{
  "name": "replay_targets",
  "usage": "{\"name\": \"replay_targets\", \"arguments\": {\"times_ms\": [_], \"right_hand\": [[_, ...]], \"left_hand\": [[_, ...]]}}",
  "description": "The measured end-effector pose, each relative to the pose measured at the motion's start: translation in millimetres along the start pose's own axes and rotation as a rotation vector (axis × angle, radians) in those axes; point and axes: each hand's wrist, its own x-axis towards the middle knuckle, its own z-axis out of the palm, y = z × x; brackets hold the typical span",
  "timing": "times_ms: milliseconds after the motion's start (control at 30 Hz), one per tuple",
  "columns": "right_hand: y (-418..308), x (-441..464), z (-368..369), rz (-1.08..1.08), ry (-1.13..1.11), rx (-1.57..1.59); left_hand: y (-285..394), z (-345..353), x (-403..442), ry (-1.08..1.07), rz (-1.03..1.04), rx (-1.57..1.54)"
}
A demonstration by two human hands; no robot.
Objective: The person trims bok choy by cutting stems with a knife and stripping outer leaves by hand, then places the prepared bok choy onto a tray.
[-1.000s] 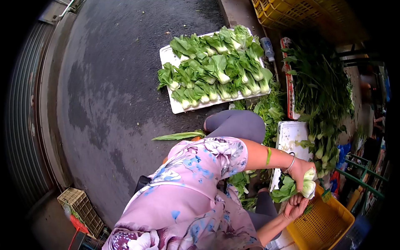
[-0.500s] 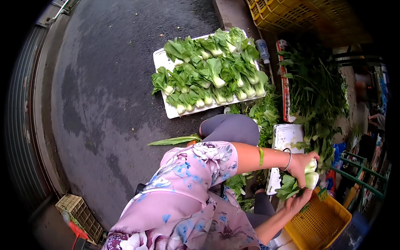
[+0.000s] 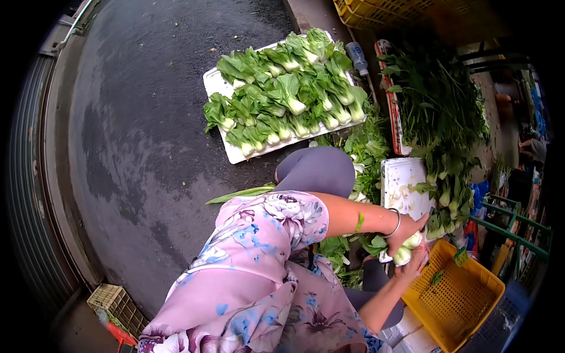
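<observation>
A couple of bok choy (image 3: 404, 254) with pale green-white bases are held between my two hands. My left hand (image 3: 406, 231), with a bangle at its wrist, is closed over them from above. From below, my right hand (image 3: 414, 266) has its fingers closed against the bases. Leaves stick out on the near side, partly hidden by my left hand and wrist. Just under and beside my hands is a white foam tray (image 3: 402, 179) with wet scraps on it. A yellow plastic basket (image 3: 432, 300) stands beside my right hand, with a few leaf bits inside.
A white foam board (image 3: 235, 154) bears rows of bok choy on the wet pavement. Dark leafy greens (image 3: 435, 112) are heaped beyond the tray. Loose leaves (image 3: 366, 156) lie by my knee. A green metal frame (image 3: 512, 226) and a plastic bottle (image 3: 357, 57) are nearby.
Both hands have drawn closer to my body with the bok choy and turned them. The view has shifted slightly, showing more of the yellow basket and the heaped greens.
</observation>
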Motion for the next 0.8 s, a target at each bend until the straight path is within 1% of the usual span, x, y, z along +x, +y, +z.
{"name": "replay_targets", "arguments": {"times_ms": [33, 67, 133, 167, 200, 267, 333, 400, 433, 500, 533, 567, 600, 633, 667, 733, 767, 800], "right_hand": [[6, 0, -5, 0.036, -0.019, 0.090], [11, 0, -11, 0.038, -0.020, 0.092], [13, -5, -5, 0.107, -0.060, 0.043], [13, -6, 0, 0.116, -0.015, 0.064], [16, -6, -3, 0.118, -0.011, 0.069], [22, -5, -10, 0.207, 0.037, 0.049], [25, -6, -13, 0.187, 0.032, 0.066], [28, -6, -17, 0.125, 0.099, 0.075], [30, -5, -19, 0.113, 0.224, 0.066], [28, 3, -27, 0.073, 0.417, 0.043], [25, 8, -27, 0.043, 0.527, 0.023], [20, 14, -25, 0.040, 0.529, 0.025], [9, 22, -15, -0.056, 0.640, 0.043], [-3, 30, -3, -0.153, 0.750, 0.062], [-15, 37, 11, -0.155, 0.747, 0.064], [-36, 50, 50, -0.440, 0.728, -0.093], [-42, 54, 72, -0.531, 0.645, -0.122], [-46, 55, 96, -0.623, 0.561, -0.151]], "left_hand": [[-7, 8, 6, 0.003, 0.003, 0.006], [-11, 11, 13, 0.003, 0.000, 0.006], [-8, 8, 15, -0.174, -0.167, 0.022], [-25, 23, 31, -0.132, -0.100, 0.027], [-24, 24, 31, -0.138, -0.102, 0.027], [-24, 25, 33, -0.178, -0.114, 0.063], [-25, 26, 35, -0.197, -0.109, 0.080], [-14, 15, 29, -0.178, -0.194, 0.100], [-2, 4, 20, -0.152, -0.251, 0.125], [5, 11, 12, 0.223, -0.208, 0.400], [6, 15, 12, 0.223, -0.206, 0.404], [8, 21, 12, 0.536, -0.183, 0.386], [9, 23, 10, 0.847, -0.157, 0.360], [30, 12, 1, 0.818, -0.369, 0.031], [30, 12, 0, 0.821, -0.369, 0.034], [26, 8, -2, 0.766, -0.255, -1.087], [40, -12, -26, 0.612, -0.310, -1.346], [49, -28, -46, 0.599, -0.172, -1.486]]}}
